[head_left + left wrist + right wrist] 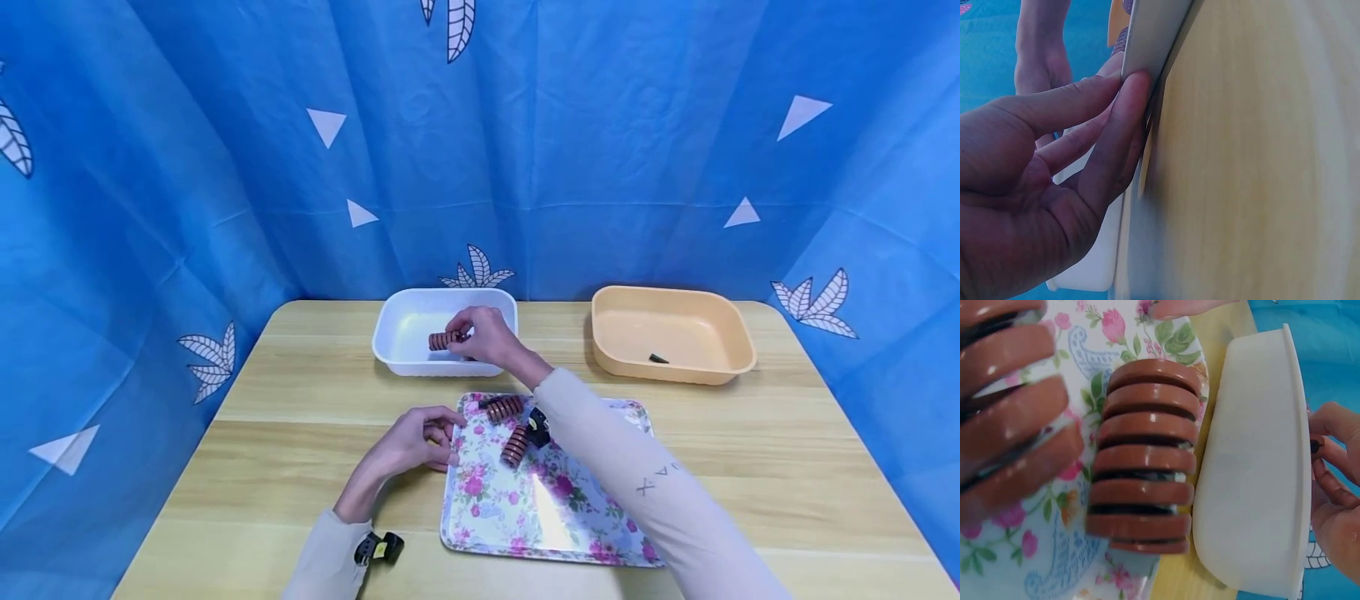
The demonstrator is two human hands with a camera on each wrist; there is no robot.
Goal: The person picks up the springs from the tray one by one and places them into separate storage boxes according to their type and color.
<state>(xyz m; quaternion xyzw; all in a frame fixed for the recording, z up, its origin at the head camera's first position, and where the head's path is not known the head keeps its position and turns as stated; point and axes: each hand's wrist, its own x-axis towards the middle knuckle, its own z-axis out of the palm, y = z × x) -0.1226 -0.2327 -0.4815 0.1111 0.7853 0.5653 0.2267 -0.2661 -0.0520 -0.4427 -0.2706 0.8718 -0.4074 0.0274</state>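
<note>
My right hand [487, 333] pinches a brown ribbed cylinder [442, 340] over the white bin [386, 346]. In the right wrist view, the bin wall hides most of that piece. My left hand [416, 437] grips the left edge of the floral tray [480, 525], thumb and fingers on either side of its rim in the left wrist view. Two more brown ribbed cylinders lie on the tray: one near its far edge [504, 408], the other [514, 446] closer to the middle. Close up, a ribbed cylinder [1144, 431] shows glossy brown rings with dark gaps between.
At the back right stands an orange bin [675, 375] with a small dark piece [658, 358] inside. Both bins and the tray stand on a light wooden table [300, 383]. A blue patterned curtain [600, 167] hangs behind and at the sides. My right forearm crosses over the tray.
</note>
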